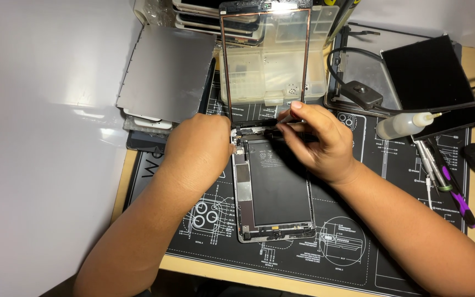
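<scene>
The opened tablet (273,190) lies flat on the black repair mat (358,242), between the forearms. Its long axis runs away from the person, the connector end nearest and the top edge under the hands. The left hand (199,148) presses on the upper left corner of the frame; whether it clenches anything cannot be told. The right hand (317,140) pinches a thin dark tool (268,122) at that top edge. The work probably wants a steady frame and light, shallow strokes (cables sit close there). Beyond, the lifted glass panel (265,55) stands up from the top edge, before a clear plastic box (317,49).
</scene>
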